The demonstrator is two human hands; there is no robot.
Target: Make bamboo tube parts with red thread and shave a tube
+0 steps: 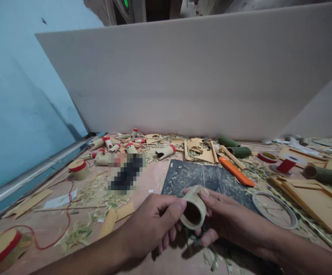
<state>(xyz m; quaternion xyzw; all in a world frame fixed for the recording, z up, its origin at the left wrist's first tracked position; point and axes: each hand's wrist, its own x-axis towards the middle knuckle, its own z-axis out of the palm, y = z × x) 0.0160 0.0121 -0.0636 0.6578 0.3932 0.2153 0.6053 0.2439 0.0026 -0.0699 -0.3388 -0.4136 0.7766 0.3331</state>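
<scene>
A short pale bamboo tube (198,198) is held between my two hands, its open hollow end facing me. My left hand (157,221) grips its left side with the thumb on the rim. On the other side, my right hand (225,214) has its thumb on top and fingers curled beneath the tube. Below the hands lies a dark cutting mat (188,173), scuffed pale on its surface. An orange utility knife (236,172) rests across the mat's far right corner, clear of both hands.
Bamboo shavings (80,233) litter the table. Red-trimmed bamboo pieces (166,152) lie at the back left, green bamboo lengths (240,152) at the back right. A grey ring (256,202), red tape roll (286,165) and flat wooden frames (311,198) sit rightward. A pale board (183,76) stands behind.
</scene>
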